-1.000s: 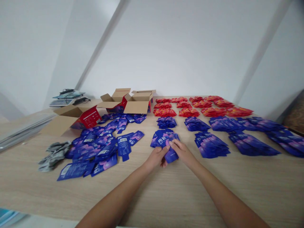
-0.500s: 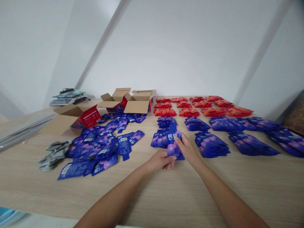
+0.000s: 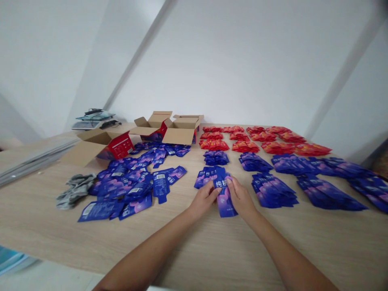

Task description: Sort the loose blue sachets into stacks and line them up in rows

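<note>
Blue pouch (image 3: 226, 206) between left hand (image 3: 203, 199) and right hand (image 3: 241, 197), both grips pinched on side edges; long axis roughly fore-aft, far end slightly left, neither hand nearer.

Pale wood-grain table (image 3: 218, 254) before white wall (image 3: 236, 60)

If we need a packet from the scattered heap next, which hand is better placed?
Probably the left hand: it is nearer the heap, with the right hand farther across. Both grip a packet, so the left would need to let go first.
</note>
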`<state>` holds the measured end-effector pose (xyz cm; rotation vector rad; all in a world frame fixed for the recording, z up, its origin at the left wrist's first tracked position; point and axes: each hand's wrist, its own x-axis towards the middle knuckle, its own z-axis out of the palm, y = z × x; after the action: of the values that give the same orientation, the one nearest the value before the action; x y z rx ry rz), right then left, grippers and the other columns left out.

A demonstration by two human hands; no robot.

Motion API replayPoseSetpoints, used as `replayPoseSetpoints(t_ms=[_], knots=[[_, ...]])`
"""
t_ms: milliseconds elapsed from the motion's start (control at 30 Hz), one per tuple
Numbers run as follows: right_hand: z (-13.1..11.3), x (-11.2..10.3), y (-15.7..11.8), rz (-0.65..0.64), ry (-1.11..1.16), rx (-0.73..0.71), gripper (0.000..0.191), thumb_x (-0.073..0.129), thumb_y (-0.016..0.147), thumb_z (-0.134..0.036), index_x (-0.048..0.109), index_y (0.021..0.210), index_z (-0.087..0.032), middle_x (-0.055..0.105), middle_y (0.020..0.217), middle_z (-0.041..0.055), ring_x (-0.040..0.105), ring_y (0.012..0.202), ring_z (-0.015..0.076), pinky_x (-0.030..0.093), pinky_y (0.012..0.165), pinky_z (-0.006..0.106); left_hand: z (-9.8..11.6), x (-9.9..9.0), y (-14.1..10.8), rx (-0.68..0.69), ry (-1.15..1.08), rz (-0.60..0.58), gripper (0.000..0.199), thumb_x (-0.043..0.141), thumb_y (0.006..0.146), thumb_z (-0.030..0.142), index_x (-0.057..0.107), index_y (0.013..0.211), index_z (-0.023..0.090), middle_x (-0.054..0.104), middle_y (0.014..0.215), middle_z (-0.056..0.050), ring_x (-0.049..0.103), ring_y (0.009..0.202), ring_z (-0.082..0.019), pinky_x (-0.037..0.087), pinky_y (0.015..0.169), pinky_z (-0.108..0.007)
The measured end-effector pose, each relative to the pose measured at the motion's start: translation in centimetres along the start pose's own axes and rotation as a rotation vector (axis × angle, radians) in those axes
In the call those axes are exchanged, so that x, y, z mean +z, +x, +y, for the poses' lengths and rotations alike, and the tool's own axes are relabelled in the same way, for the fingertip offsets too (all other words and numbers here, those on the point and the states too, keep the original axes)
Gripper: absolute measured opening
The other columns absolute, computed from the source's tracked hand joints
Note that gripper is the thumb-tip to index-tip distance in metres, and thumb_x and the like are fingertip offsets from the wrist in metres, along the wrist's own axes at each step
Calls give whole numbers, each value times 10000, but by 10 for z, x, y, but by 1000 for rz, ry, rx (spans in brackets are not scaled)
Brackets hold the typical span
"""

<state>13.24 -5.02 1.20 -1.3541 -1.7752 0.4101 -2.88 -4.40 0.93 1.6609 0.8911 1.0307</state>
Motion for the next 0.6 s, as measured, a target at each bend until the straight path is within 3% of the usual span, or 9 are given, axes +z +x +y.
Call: replayPoseSetpoints(t_ms=[133,233,333,400,467,533,600], knots=[[0,0,-1,29,55,35,422,244,946,-480,576,982,-223,696,860,76,661,834,236,483,728,329,-1,4,-3,-30,-42,-54,386,462,855,558,562,871,186,495,634,25,449,551,-111,364,530,-230],[-3,0,0,16,107,79,434,278,932,-503,604,997,-223,709,938,82,659,899,235,493,792,346,-4,9,-7,-130,-153,-60,433,475,820,617,511,763,189,398,529,62,364,455,-86,311,462,-222],[-1,-4,2,-9,97,127,452,311,910,-533,627,983,-219,713,982,89,657,945,246,493,838,375,-4,2,-7,-190,-167,-140,532,404,820,669,438,588,192,310,426,76,299,383,-75,272,425,-225],[5,-7,1,-49,65,139,463,312,903,-541,639,948,-217,719,975,87,660,950,249,499,841,379,0,-15,-2,-176,-29,-143,613,255,864,664,436,522,188,347,400,47,344,379,-86,296,440,-230],[15,-9,-8,-89,14,130,466,294,907,-533,642,913,-222,729,918,75,674,897,243,515,806,370,4,-42,6,-120,198,-12,644,163,903,601,492,547,178,455,456,7,448,446,-110,358,504,-237],[29,-8,-24,-84,-97,100,442,287,911,-511,637,880,-243,731,821,53,685,826,241,533,748,364,2,-75,15,-58,495,179,546,226,925,510,563,662,169,583,622,-32,560,626,-149,424,644,-263],[43,-8,-44,-54,-259,58,369,327,901,-465,631,933,-259,720,764,48,688,741,255,540,697,386,-6,-106,22,-62,864,281,350,368,901,403,610,860,153,651,899,-93,589,902,-205,420,825,-314]])
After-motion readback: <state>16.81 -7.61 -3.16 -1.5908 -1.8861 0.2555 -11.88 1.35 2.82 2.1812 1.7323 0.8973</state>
